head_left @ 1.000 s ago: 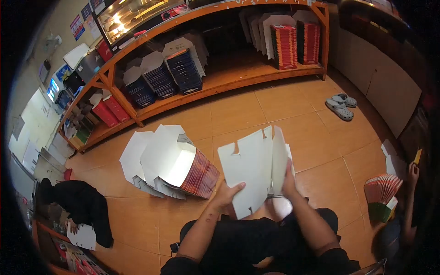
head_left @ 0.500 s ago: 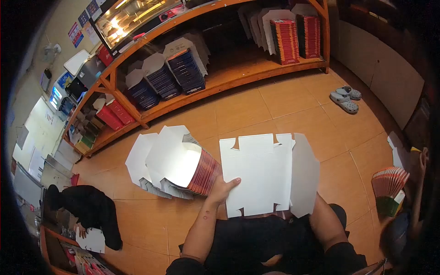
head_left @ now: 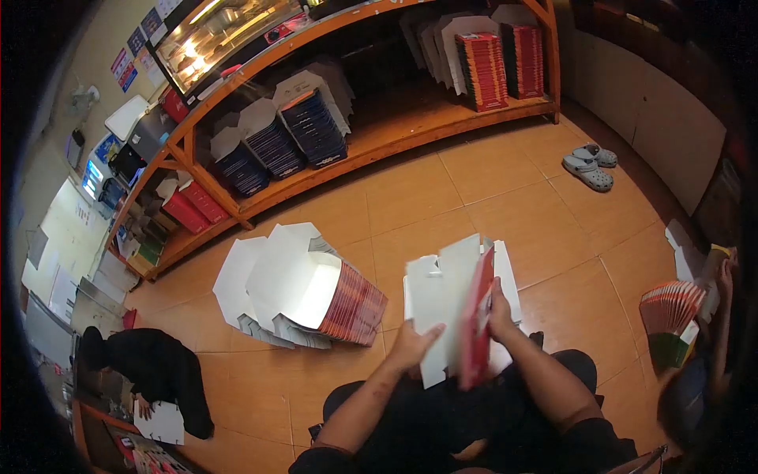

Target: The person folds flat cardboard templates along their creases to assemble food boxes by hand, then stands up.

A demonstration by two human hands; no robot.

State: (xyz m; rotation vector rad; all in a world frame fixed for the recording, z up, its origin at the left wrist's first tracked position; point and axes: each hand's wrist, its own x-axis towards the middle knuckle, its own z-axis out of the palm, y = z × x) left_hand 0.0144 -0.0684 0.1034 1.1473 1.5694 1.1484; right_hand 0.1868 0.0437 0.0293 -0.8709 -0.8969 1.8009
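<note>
Between my hands a cardboard box, white inside and red outside, is tilted up and partly folded, a little blurred by motion. My left hand grips its white panel from the left, thumb on the face. Against the red side, my right hand is closed round the right edge. Behind and under it lie flat white box blanks near my lap. To the left on the floor stands a nested stack of folded boxes with red printed sides and white lids raised.
A wooden shelf at the back bears stacks of dark blue boxes and red boxes. Grey clogs lie on the tiled floor. A person in black works at left; another person's hand is at right beside fanned boxes.
The flat white sheet has been raised and folded upright, showing its red outside. My left hand has moved right, away from the stack; my right hand has come into view on the box.
</note>
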